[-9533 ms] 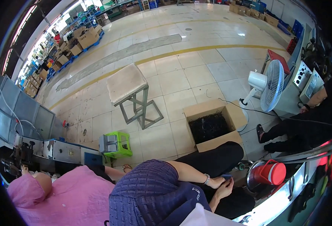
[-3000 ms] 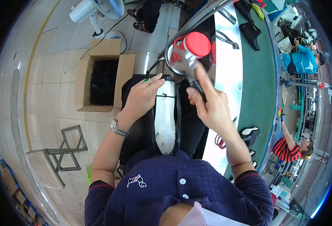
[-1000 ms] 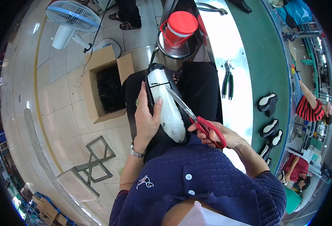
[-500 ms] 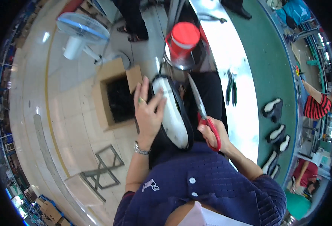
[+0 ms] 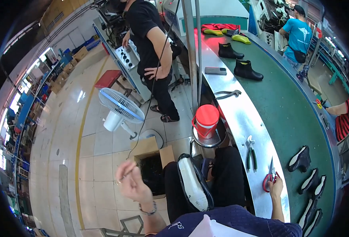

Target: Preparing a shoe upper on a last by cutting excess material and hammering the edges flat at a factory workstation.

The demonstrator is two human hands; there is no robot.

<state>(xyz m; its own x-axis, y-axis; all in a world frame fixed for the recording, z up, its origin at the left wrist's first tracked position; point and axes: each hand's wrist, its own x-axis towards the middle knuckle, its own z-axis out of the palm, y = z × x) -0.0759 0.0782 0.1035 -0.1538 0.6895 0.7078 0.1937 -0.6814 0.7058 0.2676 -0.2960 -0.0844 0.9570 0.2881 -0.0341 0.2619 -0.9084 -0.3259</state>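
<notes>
A shoe upper (image 5: 194,182) with a white sole-side insert and black edges lies across my lap, pointing away from me. My left hand (image 5: 134,185) is lifted off it to the left, beside an open cardboard box; its fingers are smeared by motion, so whether they hold anything is unclear. On the metal ledge to my right, my right hand (image 5: 276,186) has its fingers on the red handles of a pair of scissors (image 5: 272,168), whose blades point away from me.
Green-handled pliers (image 5: 251,154), grey pincers (image 5: 227,94) and a phone (image 5: 215,70) lie on the ledge. Several shoe pieces (image 5: 299,158) and black boots (image 5: 247,70) rest on the green belt. Ahead are a red-lidded bucket (image 5: 207,120), a fan (image 5: 121,106) and a standing person (image 5: 152,47).
My view has tilted up. The right hand has carried the scissors from above my lap to the ledge. The left hand has come off the shoe upper and moved left.
</notes>
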